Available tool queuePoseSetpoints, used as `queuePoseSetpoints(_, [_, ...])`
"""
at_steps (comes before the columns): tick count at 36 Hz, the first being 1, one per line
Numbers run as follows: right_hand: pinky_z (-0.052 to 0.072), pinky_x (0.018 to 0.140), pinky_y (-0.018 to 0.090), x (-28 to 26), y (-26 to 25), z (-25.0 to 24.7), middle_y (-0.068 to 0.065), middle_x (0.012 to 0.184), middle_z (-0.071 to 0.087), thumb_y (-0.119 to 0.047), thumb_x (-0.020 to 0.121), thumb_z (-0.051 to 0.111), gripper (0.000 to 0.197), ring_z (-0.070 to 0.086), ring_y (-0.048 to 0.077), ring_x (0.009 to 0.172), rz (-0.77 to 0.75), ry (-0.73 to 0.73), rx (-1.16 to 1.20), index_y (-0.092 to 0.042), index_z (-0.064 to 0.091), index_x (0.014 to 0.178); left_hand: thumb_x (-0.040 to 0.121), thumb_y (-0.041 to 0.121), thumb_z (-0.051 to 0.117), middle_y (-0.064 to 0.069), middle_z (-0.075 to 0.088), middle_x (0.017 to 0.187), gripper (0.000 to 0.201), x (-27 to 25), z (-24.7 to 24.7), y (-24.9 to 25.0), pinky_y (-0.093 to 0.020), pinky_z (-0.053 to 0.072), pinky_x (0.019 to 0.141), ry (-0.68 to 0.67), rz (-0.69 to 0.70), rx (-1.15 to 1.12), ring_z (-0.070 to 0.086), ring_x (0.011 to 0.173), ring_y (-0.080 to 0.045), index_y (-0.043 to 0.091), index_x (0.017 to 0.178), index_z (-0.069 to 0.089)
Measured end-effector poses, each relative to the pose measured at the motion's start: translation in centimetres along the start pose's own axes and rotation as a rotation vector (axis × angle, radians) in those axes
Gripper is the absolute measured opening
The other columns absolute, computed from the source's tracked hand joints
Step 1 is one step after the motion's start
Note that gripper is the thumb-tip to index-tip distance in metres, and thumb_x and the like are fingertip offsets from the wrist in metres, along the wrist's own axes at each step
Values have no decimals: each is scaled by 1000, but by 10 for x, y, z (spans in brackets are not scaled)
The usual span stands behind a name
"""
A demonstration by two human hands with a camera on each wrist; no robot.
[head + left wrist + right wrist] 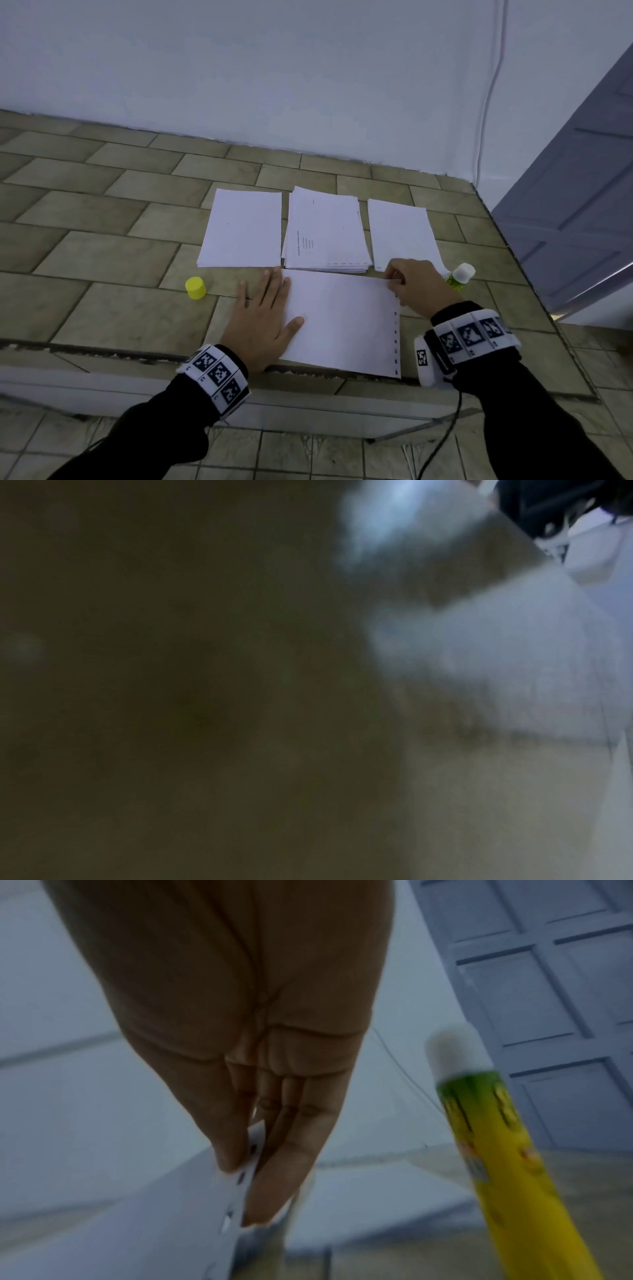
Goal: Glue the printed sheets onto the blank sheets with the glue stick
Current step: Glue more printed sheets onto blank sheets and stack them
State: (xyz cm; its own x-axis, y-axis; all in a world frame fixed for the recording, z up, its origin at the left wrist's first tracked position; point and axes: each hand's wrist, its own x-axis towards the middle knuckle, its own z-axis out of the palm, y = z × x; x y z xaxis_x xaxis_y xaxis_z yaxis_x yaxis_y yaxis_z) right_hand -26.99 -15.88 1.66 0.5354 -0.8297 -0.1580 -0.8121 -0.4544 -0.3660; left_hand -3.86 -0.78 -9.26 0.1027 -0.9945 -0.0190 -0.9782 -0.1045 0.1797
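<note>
While two hands (263,315) (416,284) hold one sheet (342,322) (three stacks (325,233) beyond).

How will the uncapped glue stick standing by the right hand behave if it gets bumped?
The glue stick stands tall and narrow, so it would probably tip easily. Being round, it may roll off the tiled counter. Its exposed glue could smear the near sheet.

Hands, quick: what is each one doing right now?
Left hand: open, fingers flat, pressing the near sheet.
Right hand: pinching that sheet's punched far right corner; glue stick stands beside it, not held.
</note>
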Motion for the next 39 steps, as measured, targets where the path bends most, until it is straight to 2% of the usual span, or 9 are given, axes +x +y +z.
queuePoseSetpoints(2, [51,69,29,-5,-2,-20,-6,75,57,-4,91,54,13,56,17,69,-42,56,24,-11,61,84,86,71,-16,-8,-4,164,95,0,-1,0,-55,3,119,21,4,-34,0,151,-23,10,156,7])
queuePoseSetpoints(6, [46,51,13,-6,-2,-60,2,77,64,-3,90,57,12,64,13,58,-45,163,111,-10,64,84,90,70,-6,-7,0,164,91,0,0,0,-57,8,119,72,12,-73,6,151,-22,9,156,10])
queuePoseSetpoints(13, [58,76,44,30,7,-74,4,70,66,2,88,56,21,71,23,61,96,358,477,-18,56,81,91,71,-3,-7,4,163,88,0,3,0,-56,7,119,85,9,-83,5,151,-21,11,154,2])
queuePoseSetpoints(18, [60,68,34,60,0,-36,19,93,58,7,85,57,23,71,27,67,201,305,690,-16,57,88,88,74,-5,-3,4,163,95,-1,3,1,-56,4,120,78,11,-102,4,151,-19,10,156,10])
queuePoseSetpoints(23, [58,81,44,84,-9,2,20,92,61,14,84,58,19,66,26,61,302,192,883,-4,61,90,90,70,2,0,0,164,88,2,5,-1,-53,0,120,75,5,-75,-2,151,-16,13,156,6])
queuePoseSetpoints(26, [61,68,32,88,-12,16,15,92,58,11,86,59,19,65,27,61,335,159,846,4,61,104,89,67,2,1,-4,164,85,2,4,-1,-52,-4,120,58,-1,-53,-7,151,-14,15,156,2])
queuePoseSetpoints(31, [46,47,7,93,-11,29,10,100,55,1,90,59,23,60,4,41,258,212,607,0,62,112,88,66,-1,1,-7,164,84,3,4,-2,-51,-6,120,42,-10,-34,-10,150,-14,16,156,-2])
queuePoseSetpoints(35, [43,43,7,96,-14,34,13,106,60,-2,90,59,23,61,6,50,232,215,446,-2,61,113,92,65,8,-1,5,164,82,3,8,-5,-53,0,120,100,1,-75,0,151,-16,14,156,9])
queuePoseSetpoints(39, [45,83,24,95,-21,35,14,120,59,-11,90,59,27,59,28,104,182,128,125,-5,58,116,92,64,8,-1,7,164,81,3,9,-4,-52,1,120,106,-1,-80,2,151,-16,14,156,11])
